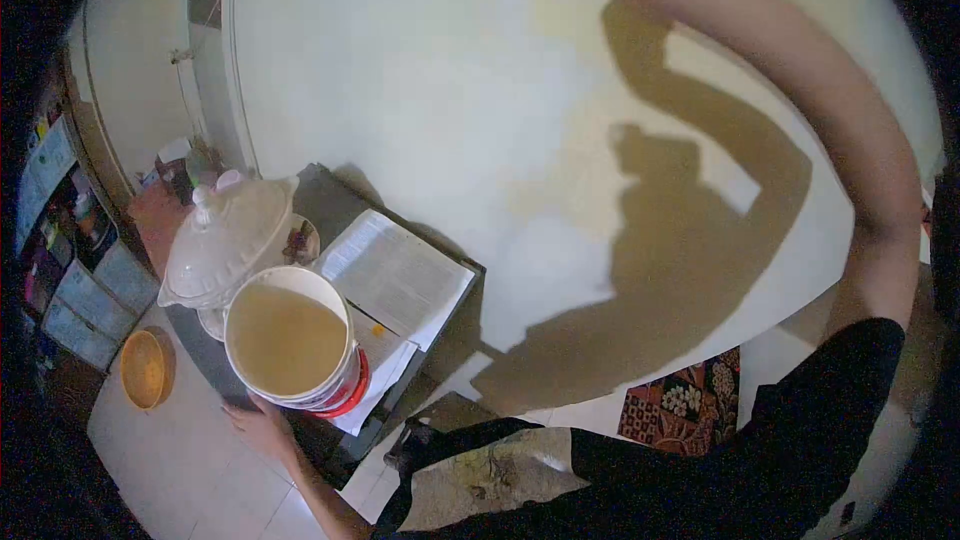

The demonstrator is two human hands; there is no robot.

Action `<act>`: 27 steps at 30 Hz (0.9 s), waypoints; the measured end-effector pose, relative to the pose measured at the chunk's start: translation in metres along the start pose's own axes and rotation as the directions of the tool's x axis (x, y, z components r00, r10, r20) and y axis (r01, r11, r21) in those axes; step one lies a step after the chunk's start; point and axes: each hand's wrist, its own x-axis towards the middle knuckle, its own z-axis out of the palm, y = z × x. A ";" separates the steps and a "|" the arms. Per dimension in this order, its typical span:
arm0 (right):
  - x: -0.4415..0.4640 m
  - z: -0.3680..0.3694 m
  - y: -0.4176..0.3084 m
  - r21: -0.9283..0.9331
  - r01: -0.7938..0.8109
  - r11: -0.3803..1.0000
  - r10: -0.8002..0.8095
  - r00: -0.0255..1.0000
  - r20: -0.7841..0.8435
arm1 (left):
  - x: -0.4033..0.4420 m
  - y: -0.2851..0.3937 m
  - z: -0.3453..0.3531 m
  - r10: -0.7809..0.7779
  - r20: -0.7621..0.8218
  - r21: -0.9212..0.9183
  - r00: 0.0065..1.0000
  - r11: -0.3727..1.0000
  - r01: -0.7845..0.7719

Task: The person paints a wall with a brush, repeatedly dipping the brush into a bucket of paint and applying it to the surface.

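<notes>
My left hand (262, 430) is low at the edge of the small dark table (352, 448), just below a white plastic bucket (352, 370). Its visible fingers are stretched out, and part of the hand is hidden by the bucket; whether it touches the bucket I cannot tell. The bucket's inside looks tan, and a red band runs round its lower side. My right arm (850, 110) reaches up along the wall, and its hand is beyond the top of the frame. Beside the bucket lie printed paper sheets (395, 265).
A white lidded tureen (225, 245) stands behind the bucket. On the tiled floor at left is a round yellow-orange bowl (147, 370). Shelves (85, 230) line the left side. A patterned rug (685, 400) lies near the wall (430, 70), which carries my shadow.
</notes>
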 end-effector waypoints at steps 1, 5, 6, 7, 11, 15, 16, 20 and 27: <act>-0.006 0.013 -0.029 0.042 0.123 0.992 -0.123 0.992 0.014 | -0.001 0.001 -0.002 -0.001 0.016 -0.042 1.000 0.999 0.002; -0.056 0.053 -0.146 -0.315 -0.057 0.947 -0.009 0.978 -0.206 | -0.001 0.016 -0.016 -0.063 0.075 -0.060 0.995 0.996 0.068; -0.069 0.046 -0.150 -0.567 0.022 0.823 -0.067 0.996 -0.059 | -0.001 0.007 -0.008 -0.015 0.042 -0.047 0.999 0.999 0.017; -0.079 0.047 -0.157 -0.602 0.041 0.798 -0.069 0.997 -0.024 | -0.001 0.002 -0.003 0.033 0.008 -0.035 0.999 0.999 -0.033; -0.111 0.041 -0.184 -0.559 0.062 0.827 -0.090 0.996 -0.023 | -0.002 -0.002 -0.001 -0.002 0.070 -0.010 0.998 1.000 0.003; -0.139 0.027 -0.205 -0.489 0.271 0.829 -0.280 0.958 0.056 | -0.001 -0.006 0.004 -0.011 0.061 -0.062 0.998 0.998 0.015; -0.146 0.024 -0.208 -0.490 0.270 0.829 -0.280 0.958 0.054 | -0.001 -0.006 0.004 0.005 0.065 -0.074 0.998 0.997 0.000; -0.160 0.025 -0.219 -0.211 0.349 0.913 -0.350 0.936 0.034 | 0.000 -0.004 0.004 0.026 0.034 -0.053 0.999 0.998 -0.024; -0.060 0.036 -0.159 0.569 0.635 0.523 -0.514 0.767 -0.384 | -0.002 0.011 -0.013 0.005 0.074 0.021 0.997 1.000 -0.007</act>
